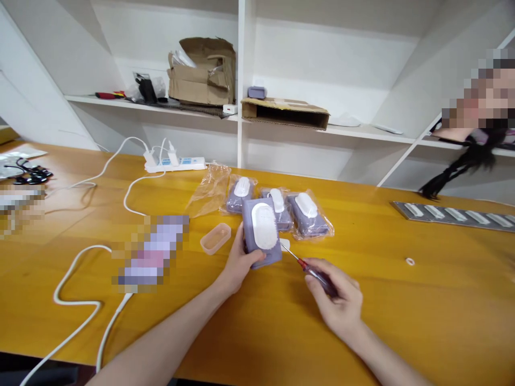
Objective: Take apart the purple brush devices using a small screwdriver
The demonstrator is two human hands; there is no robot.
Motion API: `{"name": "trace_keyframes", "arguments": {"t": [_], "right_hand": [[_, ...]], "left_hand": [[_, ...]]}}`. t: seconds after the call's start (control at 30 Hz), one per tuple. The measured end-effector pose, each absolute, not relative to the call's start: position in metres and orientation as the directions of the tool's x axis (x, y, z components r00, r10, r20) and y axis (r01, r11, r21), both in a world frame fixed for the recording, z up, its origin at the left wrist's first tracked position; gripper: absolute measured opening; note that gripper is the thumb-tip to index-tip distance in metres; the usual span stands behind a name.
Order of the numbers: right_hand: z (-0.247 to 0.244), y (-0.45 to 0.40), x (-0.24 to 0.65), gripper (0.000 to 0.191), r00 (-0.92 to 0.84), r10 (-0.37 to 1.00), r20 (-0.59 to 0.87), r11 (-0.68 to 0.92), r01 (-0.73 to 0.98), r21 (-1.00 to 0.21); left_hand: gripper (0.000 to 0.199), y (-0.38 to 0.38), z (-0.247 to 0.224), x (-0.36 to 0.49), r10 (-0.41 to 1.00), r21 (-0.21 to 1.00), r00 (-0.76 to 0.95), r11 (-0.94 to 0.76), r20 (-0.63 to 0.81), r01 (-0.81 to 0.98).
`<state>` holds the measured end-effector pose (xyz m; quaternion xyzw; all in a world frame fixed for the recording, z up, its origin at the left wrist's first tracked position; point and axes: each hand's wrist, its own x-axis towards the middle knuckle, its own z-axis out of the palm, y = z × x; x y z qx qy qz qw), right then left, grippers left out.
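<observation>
The left hand [237,264] was curled around the purple box [274,257], tilted above the bench [225,332]; the right hand [340,300] was closed round the screwdriver [318,274], its tip by the box's edge, where firm bracing and light pressure seemed wisest

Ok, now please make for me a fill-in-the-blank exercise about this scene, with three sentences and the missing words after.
The right hand holds a ____ by its handle. The left hand holds a purple case whose oval piece is coloured ____. Beyond it, ____ more purple cases lie in clear plastic on the table.

Missing words: screwdriver; white; three.
</observation>
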<state>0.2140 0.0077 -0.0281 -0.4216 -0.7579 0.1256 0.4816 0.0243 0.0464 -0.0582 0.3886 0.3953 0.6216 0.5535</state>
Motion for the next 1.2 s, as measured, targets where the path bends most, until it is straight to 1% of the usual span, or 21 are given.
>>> {"name": "trace_keyframes", "arguments": {"t": [0.1, 0.17, 0.27, 0.33, 0.4, 0.43, 0.5, 0.53, 0.57, 0.63, 0.7, 0.77, 0.87, 1.0, 1.1, 1.2], "right_hand": [[-0.050, 0.005, 0.208, 0.033, -0.262, 0.757, 0.598, 0.633, 0.517, -0.575], [-0.054, 0.003, 0.205, 0.035, -0.284, 0.751, 0.597, 0.646, 0.507, -0.571], [-0.049, 0.002, 0.205, 0.029, -0.191, 0.758, 0.624, 0.627, 0.480, -0.614], [-0.045, 0.003, 0.206, 0.025, -0.127, 0.797, 0.591, 0.577, 0.451, -0.681], [-0.042, 0.005, 0.206, 0.020, -0.118, 0.864, 0.489, 0.495, 0.376, -0.783], [-0.041, 0.007, 0.205, 0.017, -0.134, 0.901, 0.413, 0.434, 0.312, -0.845], [-0.040, 0.010, 0.203, 0.011, -0.201, 0.952, 0.231, 0.261, 0.140, -0.955], [-0.040, 0.012, 0.202, 0.010, -0.246, 0.961, 0.128, 0.148, 0.061, -0.987], [-0.040, 0.012, 0.201, 0.011, -0.290, 0.957, 0.032, 0.035, 0.005, -0.999], [-0.042, 0.013, 0.198, 0.017, -0.362, 0.922, -0.136, -0.155, -0.024, -0.988], [-0.044, 0.012, 0.196, 0.021, -0.415, 0.875, -0.250, -0.276, -0.001, -0.961], [-0.048, 0.010, 0.194, 0.025, -0.460, 0.835, -0.301, -0.341, -0.004, -0.940], [-0.054, 0.009, 0.192, 0.024, -0.492, 0.807, -0.328, -0.386, -0.018, -0.922], [-0.056, 0.011, 0.190, 0.020, -0.485, 0.805, -0.343, -0.386, 0.012, -0.923], [-0.052, 0.012, 0.191, 0.017, -0.458, 0.812, -0.363, -0.359, 0.099, -0.928], [-0.048, 0.011, 0.192, 0.014, -0.438, 0.818, -0.374, -0.304, 0.224, -0.926]], "left_hand": [[0.062, 0.046, -0.059, 0.024, 0.995, 0.913, -0.093, -0.071, 0.037, -0.401], [0.068, 0.046, -0.060, 0.024, 0.994, 0.906, -0.106, -0.067, 0.024, -0.418], [0.076, 0.047, -0.060, 0.023, 0.992, 0.894, -0.124, -0.063, 0.008, -0.445], [0.076, 0.046, -0.058, 0.023, 0.992, 0.888, -0.128, -0.058, 0.000, -0.456], [0.076, 0.045, -0.056, 0.024, 0.991, 0.878, -0.133, -0.049, -0.016, -0.477], [0.076, 0.045, -0.055, 0.024, 0.991, 0.869, -0.132, -0.041, -0.028, -0.493], [0.074, 0.044, -0.053, 0.024, 0.990, 0.853, -0.128, -0.022, -0.053, -0.521], [0.072, 0.043, -0.053, 0.024, 0.990, 0.850, -0.123, -0.010, -0.065, -0.527], [0.071, 0.043, -0.052, 0.024, 0.990, 0.849, -0.117, 0.002, -0.076, -0.528], [0.069, 0.043, -0.052, 0.025, 0.990, 0.854, -0.116, 0.011, -0.083, -0.521], [0.072, 0.043, -0.052, 0.025, 0.989, 0.857, -0.124, 0.004, -0.079, -0.516], [0.075, 0.043, -0.053, 0.026, 0.990, 0.859, -0.130, -0.013, -0.062, -0.511], [0.072, 0.042, -0.056, 0.027, 0.992, 0.870, -0.127, -0.059, -0.005, -0.490], [0.055, 0.043, -0.062, 0.026, 0.990, 0.896, -0.133, -0.107, 0.054, -0.431], [0.045, 0.045, -0.064, 0.023, 0.990, 0.909, -0.126, -0.105, 0.059, -0.403], [0.042, 0.046, -0.065, 0.022, 0.991, 0.920, -0.125, -0.098, 0.054, -0.380]]}}
